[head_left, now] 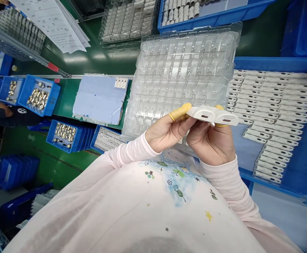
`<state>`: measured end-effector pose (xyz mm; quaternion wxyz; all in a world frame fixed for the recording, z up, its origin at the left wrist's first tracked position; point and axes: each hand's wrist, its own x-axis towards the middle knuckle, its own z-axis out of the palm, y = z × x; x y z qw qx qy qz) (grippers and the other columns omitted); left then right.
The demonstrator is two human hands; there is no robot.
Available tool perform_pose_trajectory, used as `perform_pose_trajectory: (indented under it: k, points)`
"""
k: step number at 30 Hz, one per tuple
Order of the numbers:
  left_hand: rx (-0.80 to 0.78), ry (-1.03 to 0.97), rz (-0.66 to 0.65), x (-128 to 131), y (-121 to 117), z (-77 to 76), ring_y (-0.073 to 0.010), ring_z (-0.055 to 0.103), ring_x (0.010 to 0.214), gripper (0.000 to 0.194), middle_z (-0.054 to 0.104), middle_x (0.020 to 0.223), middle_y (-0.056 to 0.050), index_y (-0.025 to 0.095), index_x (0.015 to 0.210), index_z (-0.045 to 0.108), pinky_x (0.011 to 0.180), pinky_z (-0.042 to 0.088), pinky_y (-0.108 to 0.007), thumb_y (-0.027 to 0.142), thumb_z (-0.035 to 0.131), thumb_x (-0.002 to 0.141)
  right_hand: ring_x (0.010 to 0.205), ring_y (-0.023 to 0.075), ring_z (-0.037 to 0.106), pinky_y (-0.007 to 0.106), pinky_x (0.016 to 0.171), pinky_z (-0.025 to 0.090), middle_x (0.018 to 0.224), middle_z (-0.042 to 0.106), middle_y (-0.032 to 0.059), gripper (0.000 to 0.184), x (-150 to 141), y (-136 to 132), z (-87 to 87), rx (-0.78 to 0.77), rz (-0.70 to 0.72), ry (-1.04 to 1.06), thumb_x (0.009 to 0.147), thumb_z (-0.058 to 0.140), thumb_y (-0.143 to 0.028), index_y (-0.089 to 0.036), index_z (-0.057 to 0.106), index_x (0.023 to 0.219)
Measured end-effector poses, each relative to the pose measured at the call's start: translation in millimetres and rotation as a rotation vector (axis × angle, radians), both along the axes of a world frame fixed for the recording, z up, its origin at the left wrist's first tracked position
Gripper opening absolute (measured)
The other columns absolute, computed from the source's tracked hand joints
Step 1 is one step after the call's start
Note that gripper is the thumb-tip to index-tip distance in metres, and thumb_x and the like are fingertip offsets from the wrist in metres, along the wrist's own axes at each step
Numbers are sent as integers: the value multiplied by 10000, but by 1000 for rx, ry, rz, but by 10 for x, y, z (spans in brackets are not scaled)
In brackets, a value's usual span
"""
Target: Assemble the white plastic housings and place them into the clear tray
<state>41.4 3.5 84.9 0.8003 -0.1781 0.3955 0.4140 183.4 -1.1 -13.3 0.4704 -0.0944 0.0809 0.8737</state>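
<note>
Two white oval plastic parts [213, 115], each with a dark slot in its end, are held side by side in front of my chest. My left hand [169, 128], wearing a yellow finger cot, pinches the left part. My right hand [211, 142] is closed under and behind the right part, a yellow finger cot showing at its top. Both hands hover over the near edge of a clear plastic blister tray [180, 70] with many empty pockets.
A large blue bin [274, 119] at right holds rows of white parts. More blue bins with white parts [190, 14] sit at the back. Small blue bins of shiny metal pieces [39, 95] stand left. A pale blue pad [98, 100] and papers [53, 24] lie on the green surface.
</note>
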Motion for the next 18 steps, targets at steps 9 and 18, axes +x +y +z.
perform_pose_trajectory:
  k: [9, 18]
  points:
    - [-27, 2, 10, -16, 14, 10, -110, 781, 956, 463, 773, 1136, -89, 113, 1543, 545, 656, 570, -112, 123, 361, 1118, 812, 32, 793, 113, 721, 638, 890, 845, -98, 219, -19, -6, -28, 48, -10, -105, 861, 877, -305, -217, 704, 963]
    - [15, 21, 17, -32, 0, -79, -92, 767, 971, 459, 768, 1150, -63, 128, 1556, 536, 718, 564, -128, 126, 384, 1124, 758, 107, 804, 150, 610, 629, 884, 854, -44, 152, -56, 43, -122, 67, -27, -60, 864, 847, -264, -236, 714, 932]
